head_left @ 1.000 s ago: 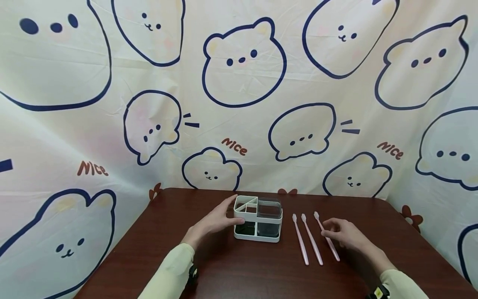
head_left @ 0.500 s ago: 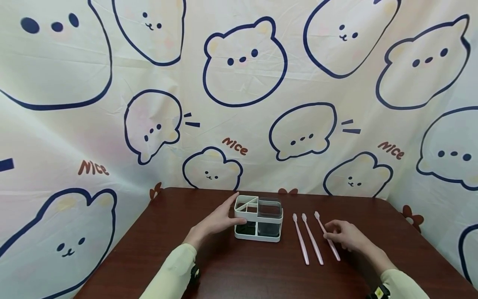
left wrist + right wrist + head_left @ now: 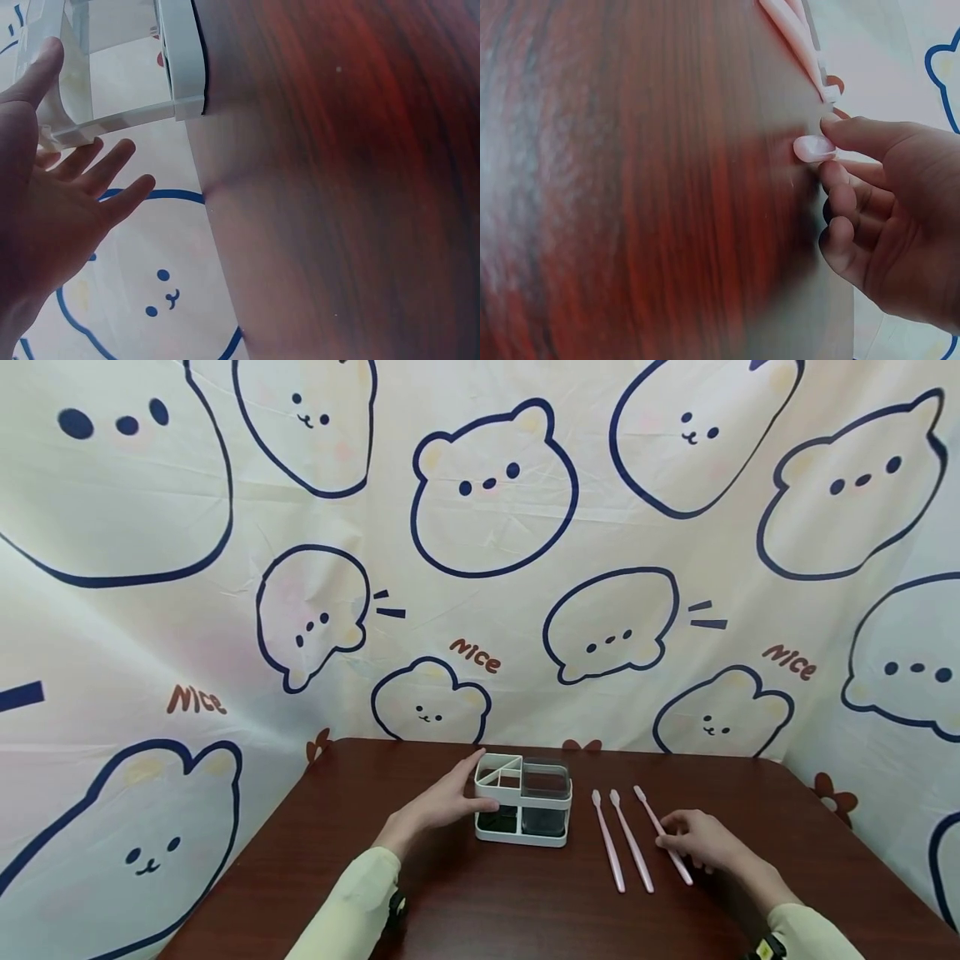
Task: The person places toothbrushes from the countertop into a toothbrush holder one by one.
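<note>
A pale, two-tier toothbrush holder (image 3: 489, 792) with divided slots and a clear cup (image 3: 546, 821) stands on the table. My left hand (image 3: 437, 799) holds its left side, the thumb across the front band and the index finger along the back corner; in the left wrist view the other fingers spread beneath the holder's edge (image 3: 184, 56). On the right lie two pink toothbrushes, the left one (image 3: 608, 843) and the middle one (image 3: 632, 843). My right hand (image 3: 705, 842) pinches the rightmost toothbrush (image 3: 649, 810) between thumb and fingers; its rounded handle end (image 3: 812, 148) pokes out toward the right wrist camera.
The dark brown wooden table (image 3: 517, 902) has its back edge against a cream cloth backdrop (image 3: 495, 602) printed with bear outlines. More of that cloth hangs at the left and right sides of the table.
My right hand has moved slightly down and right onto the rightmost toothbrush, and that brush has shifted and turned a little. The left hand stays on the holder. The head view has shifted slightly.
</note>
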`<state>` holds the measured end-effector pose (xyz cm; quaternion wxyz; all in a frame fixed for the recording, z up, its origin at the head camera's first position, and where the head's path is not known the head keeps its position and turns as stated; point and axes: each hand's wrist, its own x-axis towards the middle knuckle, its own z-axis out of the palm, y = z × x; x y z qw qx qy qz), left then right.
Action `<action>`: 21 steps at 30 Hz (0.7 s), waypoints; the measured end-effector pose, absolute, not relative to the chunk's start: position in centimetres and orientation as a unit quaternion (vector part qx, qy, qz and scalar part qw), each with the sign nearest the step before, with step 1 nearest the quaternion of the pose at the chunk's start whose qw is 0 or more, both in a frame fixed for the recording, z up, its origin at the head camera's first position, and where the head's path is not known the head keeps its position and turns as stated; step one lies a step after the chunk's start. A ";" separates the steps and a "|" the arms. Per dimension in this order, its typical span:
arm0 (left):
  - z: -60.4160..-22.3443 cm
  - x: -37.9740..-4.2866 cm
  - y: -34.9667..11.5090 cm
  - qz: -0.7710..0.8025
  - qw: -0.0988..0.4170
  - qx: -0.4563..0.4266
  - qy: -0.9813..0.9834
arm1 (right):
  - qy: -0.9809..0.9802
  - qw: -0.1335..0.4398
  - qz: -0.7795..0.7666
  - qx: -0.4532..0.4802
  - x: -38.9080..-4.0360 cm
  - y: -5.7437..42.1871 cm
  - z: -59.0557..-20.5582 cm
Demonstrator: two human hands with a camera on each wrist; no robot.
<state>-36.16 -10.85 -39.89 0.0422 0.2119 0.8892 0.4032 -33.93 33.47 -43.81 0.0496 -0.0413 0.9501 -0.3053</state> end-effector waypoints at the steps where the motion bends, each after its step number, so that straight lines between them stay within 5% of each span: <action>1: -39.9 -36.2 -10.8 0.404 0.042 0.213 0.889 | 0.950 0.050 -0.304 -0.040 -33.9 33.5 -43.8; 21: -40.1 -36.3 -10.7 0.413 0.040 0.206 0.886 | 0.949 0.021 -0.314 -0.033 -33.7 32.8 -43.8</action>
